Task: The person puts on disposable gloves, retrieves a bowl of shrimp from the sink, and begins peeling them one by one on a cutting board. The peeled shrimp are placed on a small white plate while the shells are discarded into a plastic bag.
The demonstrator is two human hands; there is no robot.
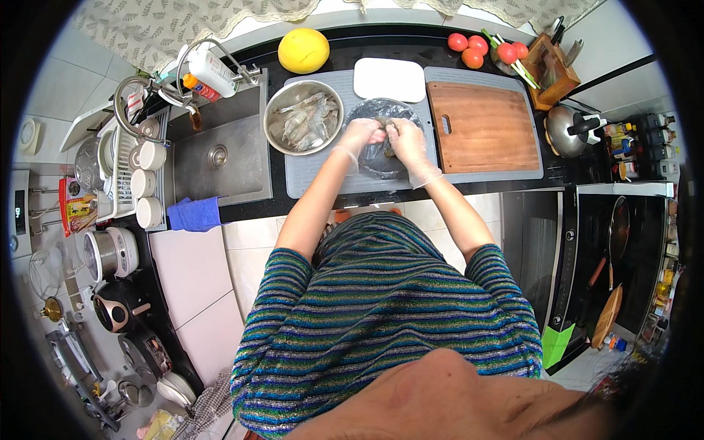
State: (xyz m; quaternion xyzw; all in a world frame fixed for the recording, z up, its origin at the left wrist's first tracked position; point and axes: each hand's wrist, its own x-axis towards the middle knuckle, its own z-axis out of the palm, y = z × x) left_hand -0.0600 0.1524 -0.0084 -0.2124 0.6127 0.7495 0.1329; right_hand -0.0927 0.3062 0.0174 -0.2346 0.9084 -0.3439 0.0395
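Both my hands wear clear plastic gloves and meet over a dark bowl [379, 165] lined with a clear plastic bag. My left hand [363, 133] and my right hand [405, 140] pinch a small greyish shrimp [383, 120] between their fingertips; the fingers partly hide it. Left of the bowl stands a steel bowl [304, 116] of raw, unpeeled shrimp. A white rectangular tray [389, 80] lies just behind the lined bowl. Both bowls rest on a grey drying mat [308, 176].
A wooden cutting board [487, 129] lies on the right, near a steel kettle [566, 131]. Behind are a yellow melon [303, 50], tomatoes [472, 58], spring onions [517, 63] and a knife block [553, 77]. On the left are the sink [220, 137], faucet [129, 104] and a blue cloth [193, 214].
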